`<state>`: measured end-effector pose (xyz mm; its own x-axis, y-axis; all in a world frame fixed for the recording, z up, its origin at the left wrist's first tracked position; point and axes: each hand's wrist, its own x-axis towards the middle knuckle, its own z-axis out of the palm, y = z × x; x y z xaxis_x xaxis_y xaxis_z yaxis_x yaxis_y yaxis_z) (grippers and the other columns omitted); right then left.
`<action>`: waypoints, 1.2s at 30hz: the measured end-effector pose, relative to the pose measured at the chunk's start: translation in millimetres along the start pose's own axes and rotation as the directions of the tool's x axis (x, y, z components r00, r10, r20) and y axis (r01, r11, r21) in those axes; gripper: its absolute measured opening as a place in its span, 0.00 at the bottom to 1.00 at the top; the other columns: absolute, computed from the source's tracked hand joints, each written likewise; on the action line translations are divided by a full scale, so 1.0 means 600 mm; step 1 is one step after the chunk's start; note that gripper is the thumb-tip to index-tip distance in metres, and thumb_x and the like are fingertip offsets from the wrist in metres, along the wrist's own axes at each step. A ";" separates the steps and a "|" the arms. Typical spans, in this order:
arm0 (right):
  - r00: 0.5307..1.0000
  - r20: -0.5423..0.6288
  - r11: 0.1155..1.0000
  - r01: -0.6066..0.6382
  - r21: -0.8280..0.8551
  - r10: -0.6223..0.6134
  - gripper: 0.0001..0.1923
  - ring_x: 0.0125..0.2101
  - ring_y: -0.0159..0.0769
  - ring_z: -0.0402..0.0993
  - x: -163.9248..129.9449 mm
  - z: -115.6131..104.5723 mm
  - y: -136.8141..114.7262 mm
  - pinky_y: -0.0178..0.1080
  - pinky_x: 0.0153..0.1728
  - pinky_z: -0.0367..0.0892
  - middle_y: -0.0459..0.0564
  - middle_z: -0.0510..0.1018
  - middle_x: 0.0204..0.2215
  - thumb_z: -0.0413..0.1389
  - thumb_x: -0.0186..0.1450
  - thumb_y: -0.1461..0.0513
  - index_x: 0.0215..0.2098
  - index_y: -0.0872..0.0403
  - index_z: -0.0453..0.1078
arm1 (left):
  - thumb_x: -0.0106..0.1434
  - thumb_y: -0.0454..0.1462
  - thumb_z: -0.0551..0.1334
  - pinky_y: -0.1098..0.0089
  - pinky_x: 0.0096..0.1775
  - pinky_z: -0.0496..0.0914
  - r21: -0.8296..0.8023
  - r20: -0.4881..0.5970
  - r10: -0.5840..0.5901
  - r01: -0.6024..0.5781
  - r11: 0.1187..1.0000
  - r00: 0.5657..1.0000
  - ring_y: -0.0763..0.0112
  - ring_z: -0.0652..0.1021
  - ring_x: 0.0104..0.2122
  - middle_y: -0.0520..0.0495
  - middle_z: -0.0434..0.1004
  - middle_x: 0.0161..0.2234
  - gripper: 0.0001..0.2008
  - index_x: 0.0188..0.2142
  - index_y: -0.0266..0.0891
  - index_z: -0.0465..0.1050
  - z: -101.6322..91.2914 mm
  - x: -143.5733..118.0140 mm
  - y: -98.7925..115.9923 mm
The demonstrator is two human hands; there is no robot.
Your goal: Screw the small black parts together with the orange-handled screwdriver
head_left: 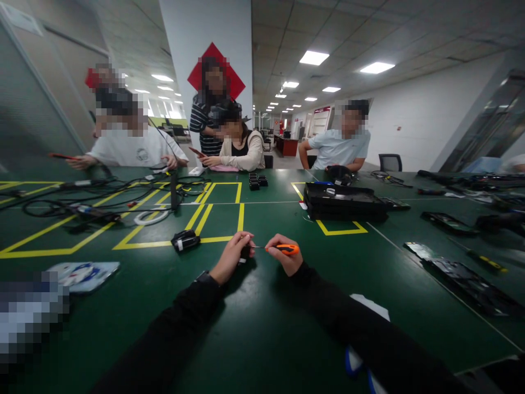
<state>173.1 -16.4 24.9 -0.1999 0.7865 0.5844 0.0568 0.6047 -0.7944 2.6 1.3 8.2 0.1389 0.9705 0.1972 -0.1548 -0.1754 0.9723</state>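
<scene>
One orange-handled screwdriver (282, 249); thin dark metal shaft.

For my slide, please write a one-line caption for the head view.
Right hand points orange screwdriver at small dark part in left hand over green table.

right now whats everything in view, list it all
table: one, green with yellow tape lines, fills the foreground
screwdriver: one, orange handle, held over the table middle
small dark part: one, at the screwdriver tip; too small to identify
black device: one, on the yellow line, left of the hands
black trays: a stack, centre right
cables: a tangle, black, far left
tape roll: one, white, among the cables
flat dark panels: several, right side
people: four, at the far edge
left hand: one, grip pinching the small dark part
right hand: one, grip closed on the screwdriver
</scene>
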 end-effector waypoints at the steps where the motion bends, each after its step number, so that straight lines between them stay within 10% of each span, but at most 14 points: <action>1: 1.000 0.019 1.000 0.007 -0.015 -0.007 0.07 0.22 0.28 0.64 -0.004 0.003 -0.006 0.32 0.25 0.60 0.46 0.69 0.22 0.53 0.56 0.61 0.25 0.57 0.68 | 0.57 0.46 0.54 0.75 0.24 0.66 -0.027 0.004 0.000 0.000 1.000 1.000 0.76 0.71 0.21 0.52 0.69 0.26 0.15 0.37 0.38 0.62 -0.002 0.000 0.000; 7: 0.989 0.108 0.994 -0.102 0.026 0.099 0.11 0.12 0.24 0.58 -0.020 0.014 -0.005 0.29 0.14 0.55 0.42 0.69 0.18 0.49 0.59 0.60 0.39 0.55 0.64 | 0.59 0.48 0.50 0.76 0.15 0.60 -0.046 0.050 -0.019 0.022 0.999 0.999 0.75 0.69 0.14 0.52 0.69 0.20 0.16 0.35 0.36 0.62 -0.005 -0.002 0.003; 15: 0.985 0.073 0.972 0.167 -0.164 -0.157 0.06 0.24 0.29 0.62 -0.018 0.019 -0.025 0.34 0.26 0.58 0.46 0.66 0.21 0.51 0.54 0.63 0.24 0.56 0.68 | 0.59 0.48 0.48 0.75 0.18 0.62 0.012 0.096 -0.025 0.024 1.000 0.995 0.76 0.69 0.14 0.52 0.69 0.19 0.17 0.31 0.35 0.63 -0.003 -0.004 0.003; 36: 0.995 0.050 0.951 0.100 -0.293 -0.090 0.07 0.17 0.26 0.56 -0.021 0.019 -0.021 0.31 0.22 0.55 0.39 0.60 0.15 0.50 0.56 0.63 0.33 0.55 0.66 | 0.58 0.45 0.52 0.75 0.25 0.64 -0.053 0.094 -0.016 0.021 0.998 0.995 0.76 0.70 0.21 0.52 0.68 0.24 0.13 0.32 0.37 0.64 -0.004 0.000 0.002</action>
<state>163.5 -35.7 25.5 -0.2526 0.7219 0.6443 0.3209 0.6907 -0.6481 0.1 1.2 8.9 0.2325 0.9533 0.1926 -0.2038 -0.1459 0.9681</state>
